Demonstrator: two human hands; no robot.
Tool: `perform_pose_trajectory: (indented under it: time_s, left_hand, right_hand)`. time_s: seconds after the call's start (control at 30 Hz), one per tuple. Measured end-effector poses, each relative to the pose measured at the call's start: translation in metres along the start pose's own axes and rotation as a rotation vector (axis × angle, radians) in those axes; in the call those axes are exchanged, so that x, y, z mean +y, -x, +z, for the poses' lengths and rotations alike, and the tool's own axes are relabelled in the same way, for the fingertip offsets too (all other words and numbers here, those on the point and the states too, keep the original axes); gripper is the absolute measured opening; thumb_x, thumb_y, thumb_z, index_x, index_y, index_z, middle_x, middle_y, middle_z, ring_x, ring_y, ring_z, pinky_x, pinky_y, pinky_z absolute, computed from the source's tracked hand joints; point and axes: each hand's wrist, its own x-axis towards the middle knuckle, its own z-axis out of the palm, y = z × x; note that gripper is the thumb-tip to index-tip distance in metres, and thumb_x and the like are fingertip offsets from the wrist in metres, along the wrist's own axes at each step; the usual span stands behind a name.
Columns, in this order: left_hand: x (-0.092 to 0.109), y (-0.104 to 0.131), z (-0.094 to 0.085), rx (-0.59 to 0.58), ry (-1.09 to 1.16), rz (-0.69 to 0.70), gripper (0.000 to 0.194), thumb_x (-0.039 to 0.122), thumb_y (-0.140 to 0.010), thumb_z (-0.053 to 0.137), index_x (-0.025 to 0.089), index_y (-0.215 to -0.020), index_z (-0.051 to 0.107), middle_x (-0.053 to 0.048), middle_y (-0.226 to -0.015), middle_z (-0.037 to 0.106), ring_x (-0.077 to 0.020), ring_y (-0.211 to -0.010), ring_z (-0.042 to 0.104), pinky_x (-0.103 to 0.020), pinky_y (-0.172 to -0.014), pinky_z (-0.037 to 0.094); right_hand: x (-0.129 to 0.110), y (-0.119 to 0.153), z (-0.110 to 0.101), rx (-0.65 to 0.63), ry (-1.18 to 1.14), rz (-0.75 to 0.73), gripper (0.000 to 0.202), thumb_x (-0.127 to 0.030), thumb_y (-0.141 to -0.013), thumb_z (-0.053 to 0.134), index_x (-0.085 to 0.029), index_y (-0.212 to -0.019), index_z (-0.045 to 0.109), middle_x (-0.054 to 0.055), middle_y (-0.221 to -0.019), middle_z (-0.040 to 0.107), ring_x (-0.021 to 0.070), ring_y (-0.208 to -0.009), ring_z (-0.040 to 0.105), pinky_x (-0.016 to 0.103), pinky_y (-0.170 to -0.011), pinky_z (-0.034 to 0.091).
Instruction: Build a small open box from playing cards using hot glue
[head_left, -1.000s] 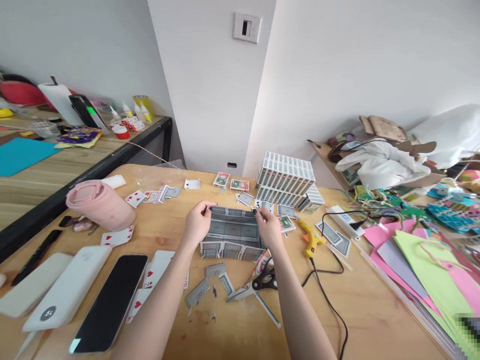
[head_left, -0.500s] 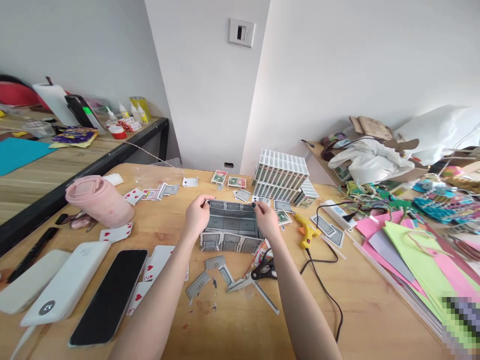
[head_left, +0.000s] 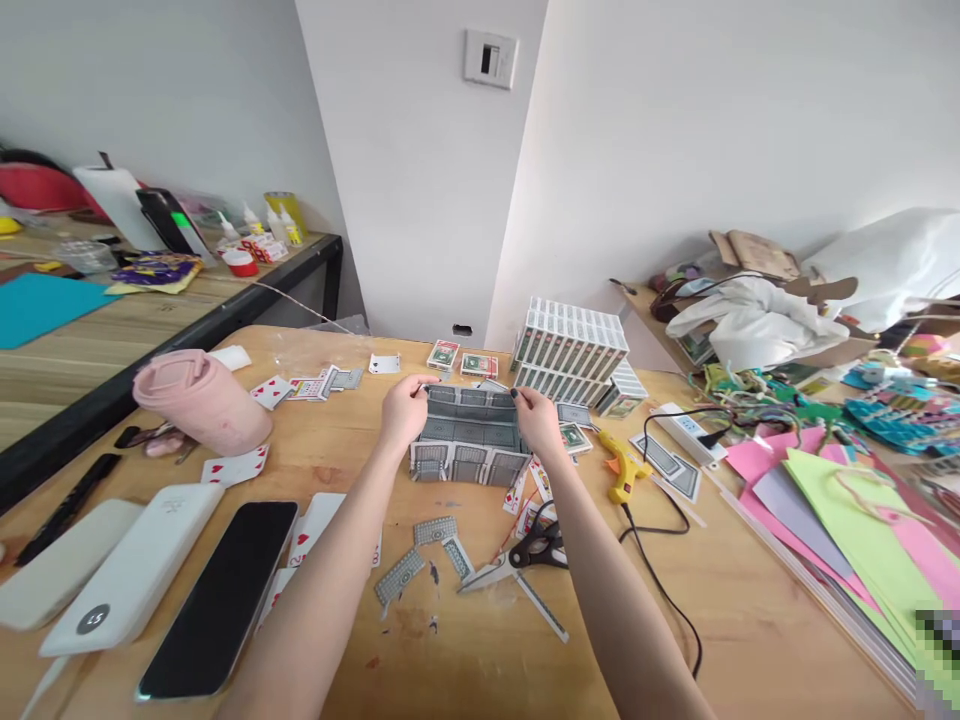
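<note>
Between my hands is an open box-like piece made of grey-backed playing cards [head_left: 469, 462], with a front wall, a floor and a raised back wall. My left hand [head_left: 406, 412] pinches the top left corner of its back wall. At the opposite top corner, my right hand [head_left: 535, 422] pinches the same wall. Cut card scraps [head_left: 400, 577] lie on the table in front of it. Black-handled scissors [head_left: 534, 550] rest beside my right forearm, blades pointing left. Further right lies a yellow hot glue gun [head_left: 624, 468] with a black cord.
Behind stands a stacked block of card boxes [head_left: 571, 335]. At left are a pink tumbler [head_left: 206, 405], a white power bank [head_left: 133, 568] and a black phone [head_left: 223, 598]. Coloured paper [head_left: 847, 520] and a power strip [head_left: 690, 435] occupy the right side.
Both hands have lifted the card piece slightly and moved it away from me, tilting it so more of its floor shows. The view has shifted slightly.
</note>
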Motion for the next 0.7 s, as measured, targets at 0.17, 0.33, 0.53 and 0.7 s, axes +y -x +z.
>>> perform_pose_trajectory:
  time_s: [0.17, 0.33, 0.53, 0.7]
  left_hand:
    - [0.008, 0.0, -0.016, -0.113, -0.011, 0.056, 0.041, 0.023, -0.083, 0.044, 0.02, -0.122, 0.058, -0.006, -0.125, 0.063, -0.0178, -0.113, 0.058, -0.03, -0.097, 0.043]
    - [0.005, 0.048, -0.086, -0.328, -0.388, -0.019, 0.044, 0.038, -0.084, 0.042, 0.019, -0.121, 0.056, -0.012, -0.13, 0.057, -0.0263, -0.119, 0.053, -0.042, -0.101, 0.039]
    - [-0.018, 0.107, -0.134, -0.646, -0.861, -0.182, 0.073, 0.021, -0.046, 0.068, 0.023, -0.118, 0.056, -0.013, -0.132, 0.049, -0.0364, -0.121, 0.046, -0.044, -0.096, 0.042]
    - [-0.041, 0.113, -0.135, -0.536, -0.738, -0.108, 0.047, 0.024, -0.057, 0.064, 0.023, -0.104, 0.056, -0.007, -0.117, 0.056, -0.0284, -0.11, 0.055, -0.037, -0.092, 0.044]
  right_hand:
    - [0.003, -0.008, 0.001, 0.007, 0.005, 0.002, 0.036, -0.04, -0.082, 0.042, -0.019, -0.087, 0.07, 0.005, -0.076, 0.068, 0.0215, -0.079, 0.058, 0.031, -0.075, 0.042]
    - [0.007, -0.009, 0.0, -0.004, -0.013, -0.003, 0.036, -0.043, -0.081, 0.043, -0.019, -0.085, 0.069, 0.005, -0.077, 0.068, 0.0212, -0.08, 0.058, 0.03, -0.075, 0.041]
    - [0.009, -0.009, 0.001, -0.012, -0.065, -0.002, 0.036, -0.046, -0.08, 0.045, -0.019, -0.083, 0.068, 0.005, -0.076, 0.067, 0.021, -0.078, 0.057, 0.03, -0.074, 0.041]
    - [0.012, -0.008, 0.004, -0.01, -0.122, 0.018, 0.038, -0.048, -0.081, 0.044, -0.018, -0.086, 0.067, 0.004, -0.075, 0.066, 0.0206, -0.074, 0.056, 0.03, -0.071, 0.041]
